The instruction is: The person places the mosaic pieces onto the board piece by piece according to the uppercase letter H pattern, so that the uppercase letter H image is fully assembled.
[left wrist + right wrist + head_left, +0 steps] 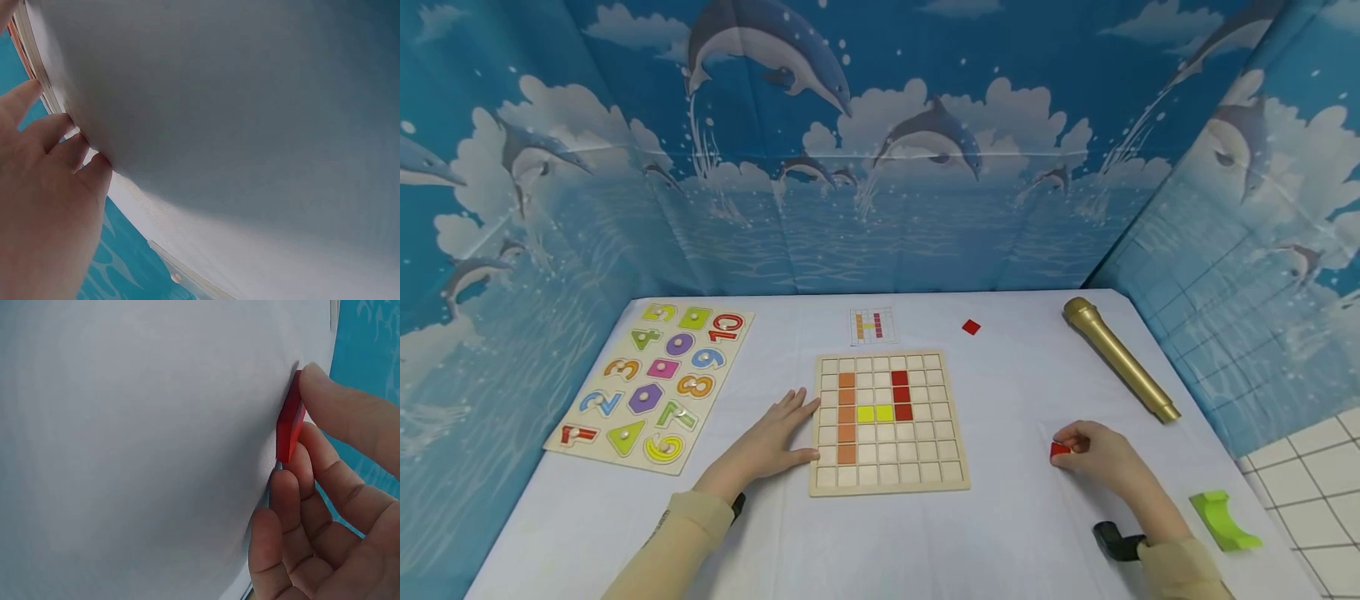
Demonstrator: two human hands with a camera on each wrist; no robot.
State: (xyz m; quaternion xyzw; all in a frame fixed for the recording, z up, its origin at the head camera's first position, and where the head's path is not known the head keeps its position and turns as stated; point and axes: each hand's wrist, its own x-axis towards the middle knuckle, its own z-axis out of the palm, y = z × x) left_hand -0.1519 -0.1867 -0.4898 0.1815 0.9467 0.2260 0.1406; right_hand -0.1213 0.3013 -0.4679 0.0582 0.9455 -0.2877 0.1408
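Observation:
A wooden grid board [925,477] lies mid-table, holding a column of orange tiles [847,417], two yellow tiles [875,413] in a row and a column of red tiles [902,396]. My left hand [767,442] rests at the board's left edge, its fingers extended and the thumb tip touching or very near the rim. To the right of the board, my right hand [1101,454] pinches a red square tile [290,419] between thumb and fingers, close to the white tabletop. Another red tile [972,327] lies loose beyond the board's upper right corner.
A small pattern card [873,326] lies behind the board. The number-and-shape puzzle [651,383] fills the table's left side. At the right are a gold microphone-shaped object [1120,358] and a green curved block [1223,521]. Dolphin-print cloth [880,225] hangs behind the table.

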